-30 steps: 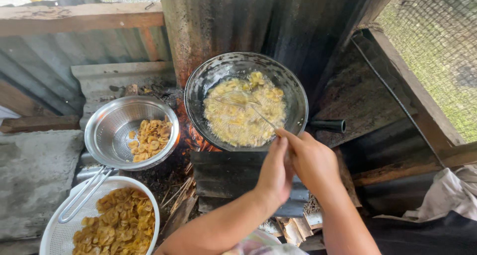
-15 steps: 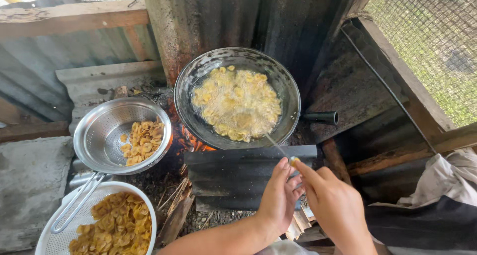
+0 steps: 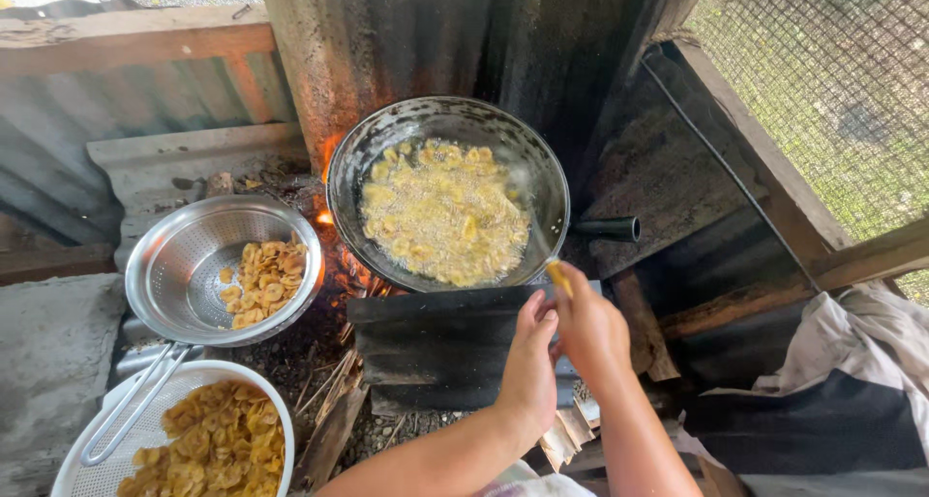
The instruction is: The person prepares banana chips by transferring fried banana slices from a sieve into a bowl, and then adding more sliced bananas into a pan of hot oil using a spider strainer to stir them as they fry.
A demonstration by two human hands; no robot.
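the left hand (image 3: 530, 361) and the right hand (image 3: 592, 328) sit touching side by side, with a thin stick (image 3: 558, 276) rising between their fingertips. just beyond the hands stands a pan (image 3: 387, 134) full of frying chips (image 3: 445, 211), its handle (image 3: 608, 229) pointing out to the right, above the right hand. directly under the pan, left of the hands, lies a metal sheet (image 3: 435, 347). further left sits a strainer (image 3: 179, 265) holding some chips, and nearer than it, at the far lower left, a basket (image 3: 116, 463) piled with chips. well right of the hands lies a cloth (image 3: 842, 381).
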